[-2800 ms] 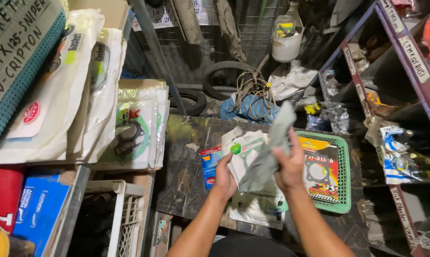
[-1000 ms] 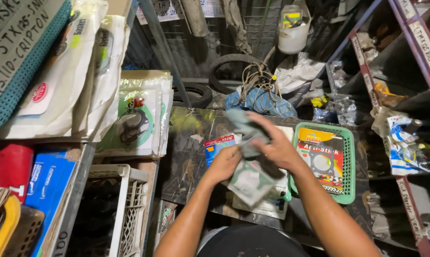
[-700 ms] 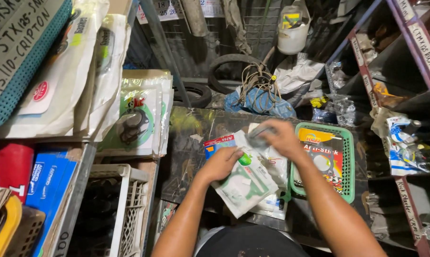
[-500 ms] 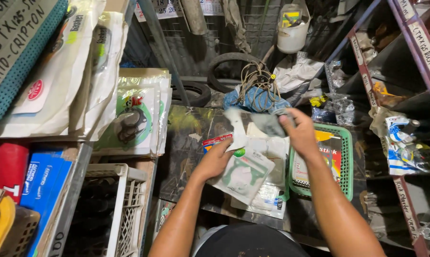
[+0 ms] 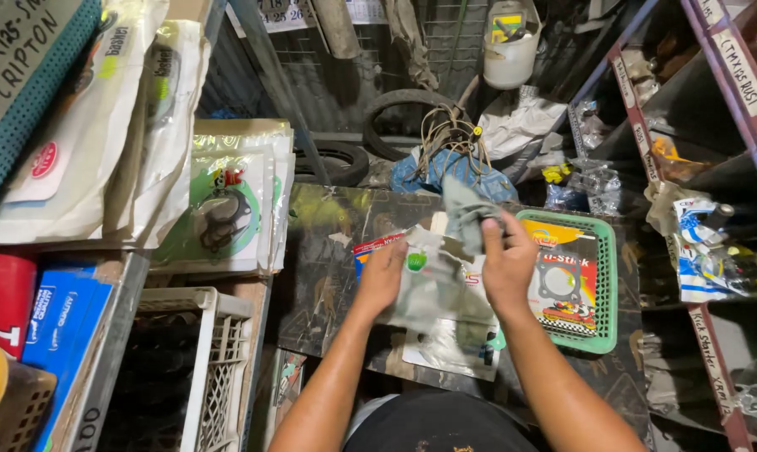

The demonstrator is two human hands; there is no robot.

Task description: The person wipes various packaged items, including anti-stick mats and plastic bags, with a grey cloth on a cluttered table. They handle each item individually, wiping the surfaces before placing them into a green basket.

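I see right grip [image 5: 506,266] pinching cloth [image 5: 465,216], left grip [image 5: 384,276] flat, open on packets [image 5: 435,293]: wiping step; next needs steady pressure.

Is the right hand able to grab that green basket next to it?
Probably yes. The green basket lies just beside the right hand on the same dark board, with nothing between them. But the fingers are busy pinching a grey cloth, so that would need letting go.
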